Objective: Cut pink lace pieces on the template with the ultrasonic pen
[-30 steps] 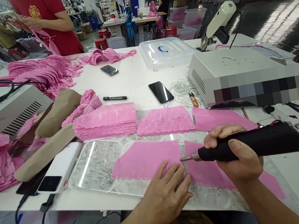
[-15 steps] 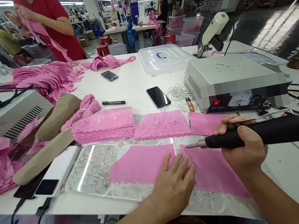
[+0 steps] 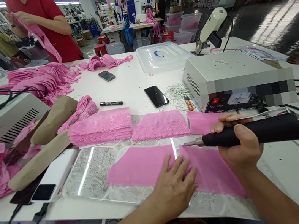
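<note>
My left hand (image 3: 177, 188) lies flat with its fingers spread, pressing on two pink fabric pieces. One fabric piece (image 3: 135, 164) extends to the left of it, the other fabric piece (image 3: 218, 173) to the right, and their edges meet near my fingertips. In my right hand (image 3: 242, 145) is a black handheld ultrasonic tool (image 3: 274, 129) with a narrow metal tip. Its tip points left, close to the top corner of the right piece; whether it touches the cloth I cannot tell. Under the fabric lies a clear, glossy board (image 3: 91, 176) with a mottled pattern.
Behind the board are a stack of pink lace pieces (image 3: 100, 128), another lace pile (image 3: 159, 125), a phone (image 3: 156, 96), a marker (image 3: 111, 103) and orange-handled snips (image 3: 189, 103). A metal control box (image 3: 226, 71) stands right, a white power bank (image 3: 54, 179) left. A person in red (image 3: 47, 25) handles pink strips across the table.
The view has shifted slightly. My left hand stays on the fabric and the tool's tip remains near the same corner. The person across the table has moved the pink strip.
</note>
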`<state>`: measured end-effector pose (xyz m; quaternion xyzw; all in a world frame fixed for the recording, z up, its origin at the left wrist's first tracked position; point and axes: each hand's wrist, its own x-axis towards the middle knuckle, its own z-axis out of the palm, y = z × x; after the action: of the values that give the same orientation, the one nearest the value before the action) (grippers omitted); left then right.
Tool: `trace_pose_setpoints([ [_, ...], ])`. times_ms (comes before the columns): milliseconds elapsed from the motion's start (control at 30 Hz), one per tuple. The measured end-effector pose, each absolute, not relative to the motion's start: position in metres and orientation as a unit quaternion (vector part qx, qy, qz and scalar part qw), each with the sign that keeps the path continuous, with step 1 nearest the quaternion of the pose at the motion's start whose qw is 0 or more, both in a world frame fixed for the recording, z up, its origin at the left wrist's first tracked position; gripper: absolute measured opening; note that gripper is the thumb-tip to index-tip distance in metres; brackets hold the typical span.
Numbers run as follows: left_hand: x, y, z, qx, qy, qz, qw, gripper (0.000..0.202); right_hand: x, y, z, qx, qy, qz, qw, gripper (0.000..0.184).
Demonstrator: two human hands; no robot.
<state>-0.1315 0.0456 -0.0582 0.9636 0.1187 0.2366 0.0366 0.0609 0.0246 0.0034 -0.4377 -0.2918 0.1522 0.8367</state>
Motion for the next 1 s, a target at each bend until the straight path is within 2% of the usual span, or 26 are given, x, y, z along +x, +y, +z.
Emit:
trace_pose_setpoints([
  [267, -0.124, 0.048, -0.059, 0.960, 0.108, 0.258, 0.023, 0.032, 0.078, 0.014, 0.020, -0.452, -0.244, 0.093, 0.853, 0.016],
  [500, -0.120, 0.051, -0.060, 0.963, 0.093, 0.253, 0.022, 0.030, 0.117, -0.016, 0.033, -0.476, -0.197, -0.023, 0.857, 0.015],
  [700, -0.120, 0.052, -0.063, 0.964, 0.092, 0.247, 0.029, 0.031, 0.126, -0.047, 0.023, -0.513, -0.166, -0.027, 0.842, 0.018],
  [1000, -0.120, 0.052, -0.059, 0.967, 0.093, 0.234, 0.028, 0.031, 0.129, -0.051, 0.008, -0.501, -0.213, -0.027, 0.838, 0.018],
])
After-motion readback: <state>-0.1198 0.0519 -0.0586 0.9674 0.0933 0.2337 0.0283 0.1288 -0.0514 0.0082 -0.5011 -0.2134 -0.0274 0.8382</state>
